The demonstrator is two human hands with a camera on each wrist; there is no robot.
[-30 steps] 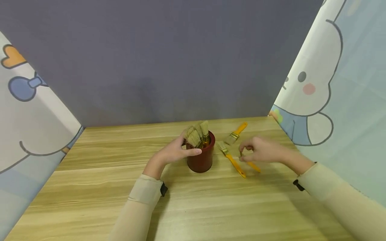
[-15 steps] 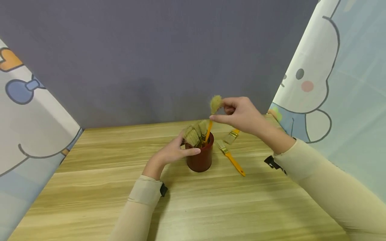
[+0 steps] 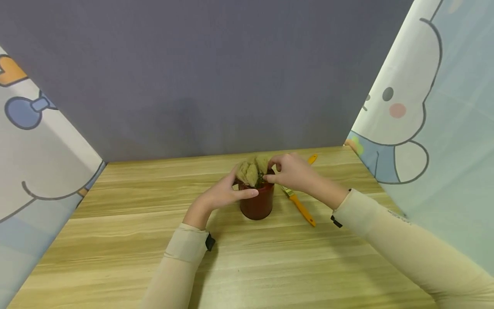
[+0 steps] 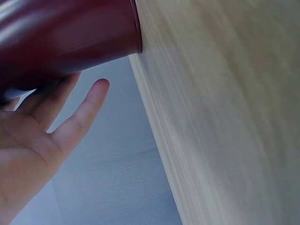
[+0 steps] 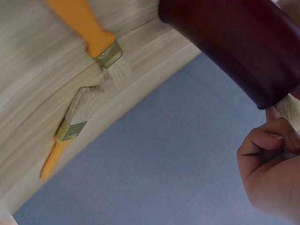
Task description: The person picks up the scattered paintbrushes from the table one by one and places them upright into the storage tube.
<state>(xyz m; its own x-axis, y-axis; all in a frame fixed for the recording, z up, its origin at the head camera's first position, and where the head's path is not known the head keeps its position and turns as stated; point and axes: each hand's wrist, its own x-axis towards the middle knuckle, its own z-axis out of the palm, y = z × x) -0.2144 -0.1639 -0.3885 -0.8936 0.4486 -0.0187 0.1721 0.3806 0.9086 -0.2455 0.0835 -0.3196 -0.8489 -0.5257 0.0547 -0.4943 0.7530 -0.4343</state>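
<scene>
A dark red cup (image 3: 256, 205) stands mid-table with several brushes (image 3: 250, 170) in it, bristles up. My left hand (image 3: 239, 189) grips the cup's left side, thumb across its front; in the left wrist view the fingers (image 4: 75, 112) lie along the cup (image 4: 61, 37). My right hand (image 3: 272, 171) is at the cup's right rim, its curled fingers pinching the head of a brush that stands in the cup. The right wrist view shows those fingers (image 5: 267, 154) by pale bristles (image 5: 291, 110) at the cup's (image 5: 234, 47) rim.
Two orange-handled brushes lie on the wooden table (image 3: 270, 266) right of the cup: one (image 3: 300, 207) in front, one (image 3: 312, 159) mostly hidden behind my right hand. Both show in the right wrist view (image 5: 91, 35) (image 5: 65, 136). A grey wall and cartoon curtains enclose the table.
My right hand picked a brush off the table, lifted it above the cup, and has now lowered it into the cup. The left hand kept holding the cup.
</scene>
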